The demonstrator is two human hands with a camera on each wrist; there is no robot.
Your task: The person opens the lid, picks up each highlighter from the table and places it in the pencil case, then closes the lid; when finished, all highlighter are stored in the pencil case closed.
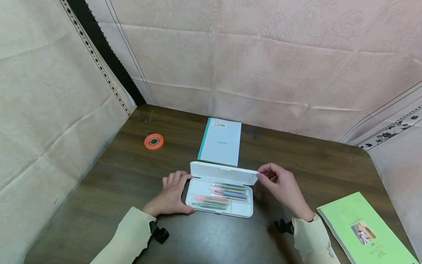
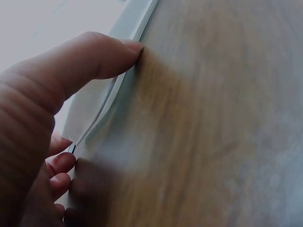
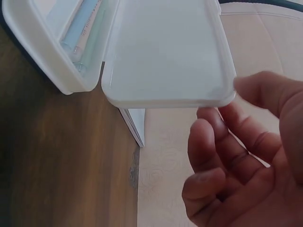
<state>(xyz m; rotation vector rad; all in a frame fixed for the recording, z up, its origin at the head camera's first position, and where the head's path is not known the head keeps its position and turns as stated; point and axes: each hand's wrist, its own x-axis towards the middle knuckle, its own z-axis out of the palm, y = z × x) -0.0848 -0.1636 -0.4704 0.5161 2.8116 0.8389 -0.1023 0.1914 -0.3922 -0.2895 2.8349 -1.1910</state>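
Observation:
A white pencil case (image 1: pixel 240 209) lies on the table with its hinged lid (image 1: pixel 224 173) raised. Inside it are several pens (image 1: pixel 230 194) in green, blue and pinkish tones, also partly seen in the right wrist view. My left hand (image 1: pixel 172 197) grips the case's left end, thumb along the front side and fingers round the back corner. With thumb and fingertips, my right hand (image 1: pixel 282 186) pinches the lid's right corner; in the right wrist view the thumb (image 3: pixel 258 90) lies against the lid's edge.
Behind the case lies a light blue notebook (image 1: pixel 221 141). An orange round roll (image 1: pixel 154 141) sits at the back left of the wooden table (image 1: pixel 227 242). At the right front is a green book (image 1: pixel 366 227). Pale patterned cloth (image 1: pixel 263 73) hangs around the table.

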